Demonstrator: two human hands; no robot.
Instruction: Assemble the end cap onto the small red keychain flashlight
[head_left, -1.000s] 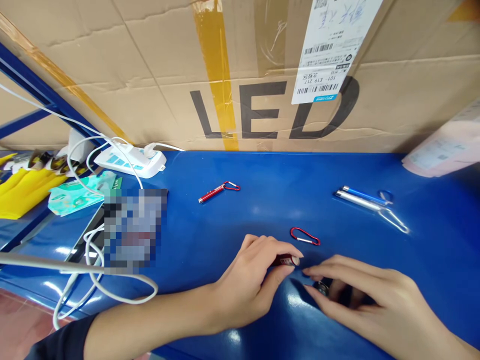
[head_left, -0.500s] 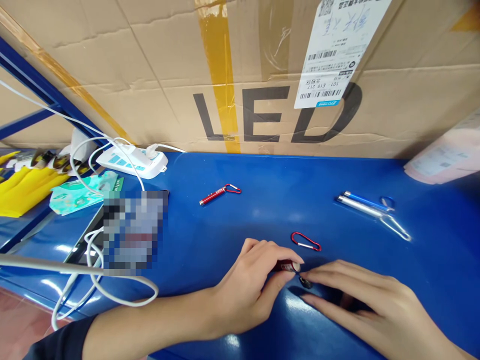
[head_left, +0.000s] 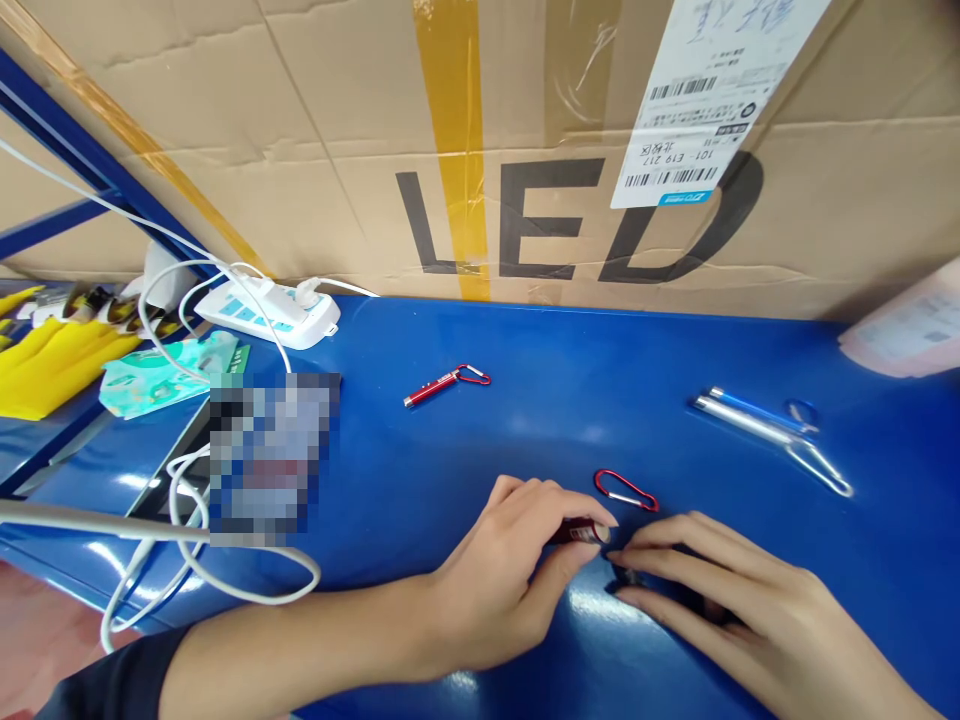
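Two bare hands rested low on a glossy blue desk (head_left: 450,470). The left hand (head_left: 502,580) had its fingers (head_left: 555,500) curled tight around a small dark red penlight barrel (head_left: 579,532), of which only the tip showed beyond the thumb. The right hand (head_left: 720,610), partly cut off by the bottom edge, lay with long fingers (head_left: 675,530) close together over a tiny dark part (head_left: 630,577). Whether they gripped it could not be told.

A loose red carabiner (head_left: 626,490) lay on the desk just beyond both hands. Farther back lay a whole red penlight (head_left: 442,385) with its clip. Blue and silver penlights (head_left: 757,420) lay side by side to the right.

A white power strip (head_left: 277,312) and a looping white cable (head_left: 225,580) sat to the left, near a blurred patch (head_left: 270,455). A cardboard box (head_left: 525,200) printed "LED" stood behind.
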